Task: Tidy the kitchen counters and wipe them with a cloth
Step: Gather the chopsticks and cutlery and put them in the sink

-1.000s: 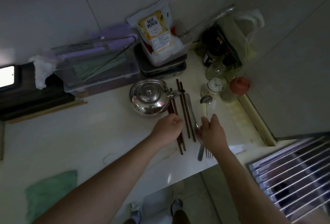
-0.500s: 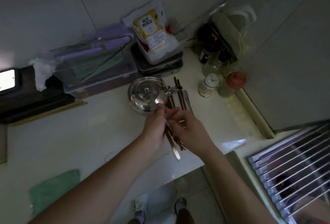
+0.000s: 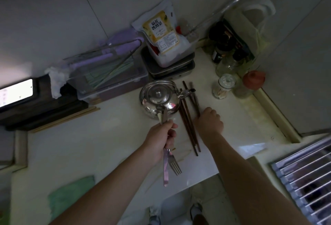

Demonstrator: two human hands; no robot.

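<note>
At the far left a lit phone (image 3: 15, 93) is showing a screen too blurred to read, and the green cloth (image 3: 71, 196) is lying unused near the front edge of the counter (image 3: 107, 144), so wiping is not yet under way; the step in hand looks like gathering loose cutlery. The left hand (image 3: 161, 140) is gripping a knife (image 3: 165, 169) and a fork (image 3: 174, 164) in a closed fist, blade and prongs pointing toward the person, just in front of the steel kettle (image 3: 159, 99). To its right, dark chopsticks (image 3: 189, 126) are lying on the counter beside the kettle. The right hand (image 3: 208, 123) is resting on them with fingers curled narrow; whether it is actually pinching any I cannot tell. The next move probably calls for closing on all the sticks together and lifting them clear of the kettle spout. Behind, a white pouch (image 3: 161, 33) is bearing a yellow label with Chinese characters too small to read surely.
</note>
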